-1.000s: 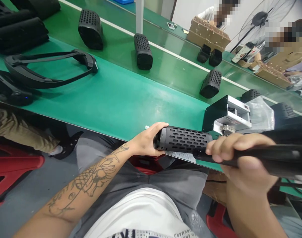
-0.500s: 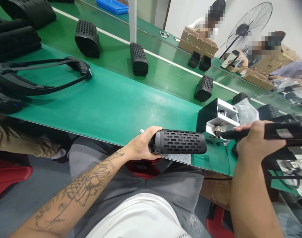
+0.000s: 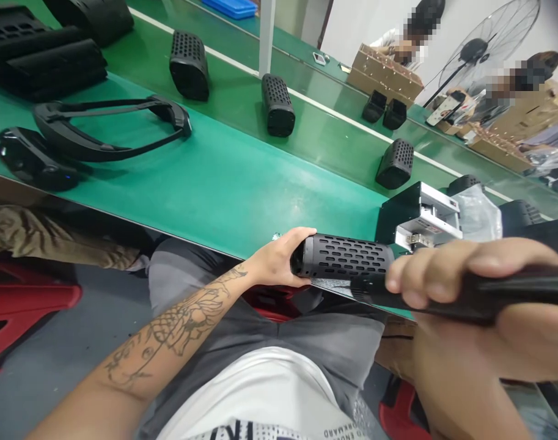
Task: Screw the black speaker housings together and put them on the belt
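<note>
My left hand [image 3: 279,260] is wrapped around the left end of a black slotted housing [image 3: 345,255], which lies sideways at the table's front edge. Closed around a black electric screwdriver [image 3: 530,292] is my right hand [image 3: 448,275], close to the camera and partly blurred. The screwdriver's front end points left, towards the housing's right end; whether its tip touches cannot be made out. Behind my right hand stands a small black-and-silver screw feeder box [image 3: 400,214], partly covered by the fingers.
Similar black housings [image 3: 279,107] stand along the green conveyor [image 3: 233,101]. A black head-worn device [image 3: 40,159] lies on the left of the green table [image 3: 205,195]. Clear plastic bags [image 3: 478,211] sit beside the feeder. Co-workers, cardboard boxes [image 3: 384,76] and a fan [image 3: 473,50] are across the line.
My right hand has brought the screwdriver left and nearer, from the screw feeder to the housing's right end. My left hand keeps its hold on the housing. The view has shifted slightly.
</note>
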### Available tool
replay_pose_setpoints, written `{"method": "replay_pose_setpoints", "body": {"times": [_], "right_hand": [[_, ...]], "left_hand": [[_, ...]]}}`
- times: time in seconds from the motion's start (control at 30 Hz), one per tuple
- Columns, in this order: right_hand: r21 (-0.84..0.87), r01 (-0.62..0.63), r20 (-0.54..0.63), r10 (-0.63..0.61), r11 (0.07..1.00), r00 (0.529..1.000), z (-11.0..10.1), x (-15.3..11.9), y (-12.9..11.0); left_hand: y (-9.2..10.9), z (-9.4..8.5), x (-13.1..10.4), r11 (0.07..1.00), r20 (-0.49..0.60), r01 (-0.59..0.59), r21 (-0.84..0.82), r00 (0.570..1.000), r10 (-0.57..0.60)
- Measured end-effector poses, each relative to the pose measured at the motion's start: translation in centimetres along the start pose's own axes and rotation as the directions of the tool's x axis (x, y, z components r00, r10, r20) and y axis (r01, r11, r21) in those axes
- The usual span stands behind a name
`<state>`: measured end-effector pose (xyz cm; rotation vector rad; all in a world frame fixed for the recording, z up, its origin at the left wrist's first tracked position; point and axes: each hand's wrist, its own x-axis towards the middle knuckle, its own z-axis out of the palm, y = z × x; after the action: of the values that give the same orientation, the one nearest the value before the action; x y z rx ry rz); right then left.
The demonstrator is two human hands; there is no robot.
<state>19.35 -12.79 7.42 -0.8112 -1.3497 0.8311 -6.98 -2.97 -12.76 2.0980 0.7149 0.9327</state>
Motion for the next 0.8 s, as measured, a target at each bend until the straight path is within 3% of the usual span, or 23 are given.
{"method": "replay_pose_setpoints", "body": {"times": [0.1,0.2,0.43,0.8], "right_hand": [[0.107,0.010,0.071,-0.017,0.994,0.997,4.0,0.9,2.0],[0.117,0.018,0.110,-0.031,0.993,0.993,5.6,1.6,3.6],[0.130,-0.016,0.213,-0.012,0.991,0.977,6.0,1.8,4.8],[0.138,-0.099,0.256,0.061,0.985,0.965,5.9,1.2,5.3]], "left_hand": [[0.0,0.0,0.0,0.999,-0.004,-0.021,-0.025,1.000,0.021],[0.1,0.0,0.1,0.999,-0.003,-0.032,-0.043,0.999,0.032],[0.0,0.3,0.2,0.998,-0.005,-0.024,-0.061,1.000,0.024],[0.1,0.5,0.2,0.998,-0.022,-0.006,-0.066,1.000,0.004]]}}
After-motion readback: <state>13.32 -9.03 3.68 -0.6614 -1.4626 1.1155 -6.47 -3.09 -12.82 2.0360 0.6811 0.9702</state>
